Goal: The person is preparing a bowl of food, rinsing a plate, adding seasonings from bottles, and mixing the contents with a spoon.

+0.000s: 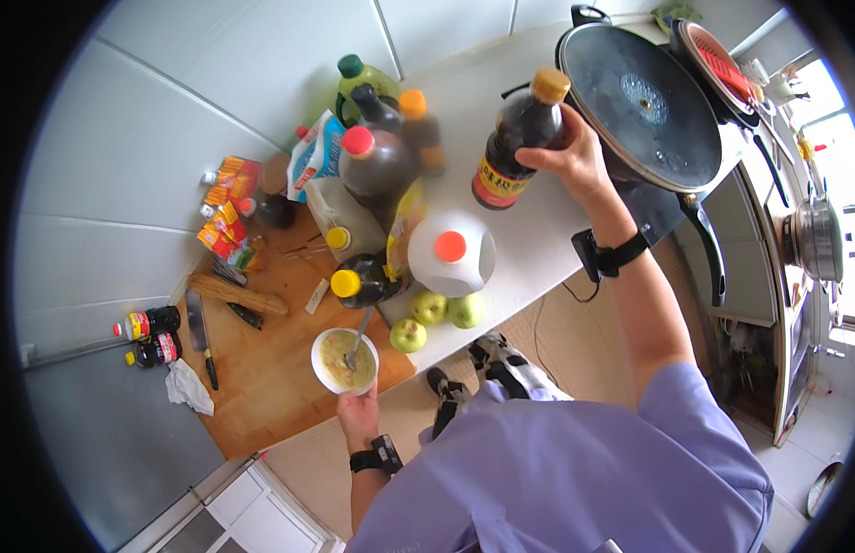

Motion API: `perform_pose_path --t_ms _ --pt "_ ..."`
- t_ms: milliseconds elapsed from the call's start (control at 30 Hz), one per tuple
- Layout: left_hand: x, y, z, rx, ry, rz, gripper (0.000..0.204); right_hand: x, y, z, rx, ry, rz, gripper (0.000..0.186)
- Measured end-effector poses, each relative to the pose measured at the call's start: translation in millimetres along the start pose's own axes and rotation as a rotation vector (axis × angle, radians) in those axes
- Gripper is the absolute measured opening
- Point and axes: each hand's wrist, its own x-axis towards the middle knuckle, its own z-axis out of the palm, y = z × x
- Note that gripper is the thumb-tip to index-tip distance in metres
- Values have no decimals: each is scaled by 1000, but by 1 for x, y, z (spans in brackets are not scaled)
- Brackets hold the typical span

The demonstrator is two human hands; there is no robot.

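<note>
My right hand [577, 157] is wrapped round a dark sauce bottle [510, 140] with a gold cap and a red and yellow label. The bottle is tilted slightly, over or on the white counter beside the pan; I cannot tell if its base touches. My left hand [358, 413] grips the near side of a white bowl [318, 358] at the edge of the wooden board. Inside the bowl is a pale yellow mixture [339, 350] with bits in it, and a metal spoon [359, 339] leans there. Each wrist wears a black band.
A large pan with a glass lid [621, 101] stands at the right, its handle [706, 249] jutting toward me. Several bottles, a white jug [437, 263] and green apples [409, 335] crowd the middle. On the wooden board [262, 369] lie a knife [202, 336] and a whisk-like brush [239, 293].
</note>
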Motion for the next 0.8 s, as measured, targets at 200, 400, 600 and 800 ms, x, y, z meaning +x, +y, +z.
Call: perform_pose_path --t_ms 200,400,600,800 --pt "0 0 -3 6 31 -13 46 -13 8 16 19 -50 33 79" --pt "-18 -5 -2 45 92 -7 37 -11 33 53 -32 -121 111 75" --pt "-42 -13 8 -23 174 -31 32 -1 50 84 12 -245 71 75" --pt "-56 -14 2 -55 217 -75 32 6 62 60 -32 -495 18 74"
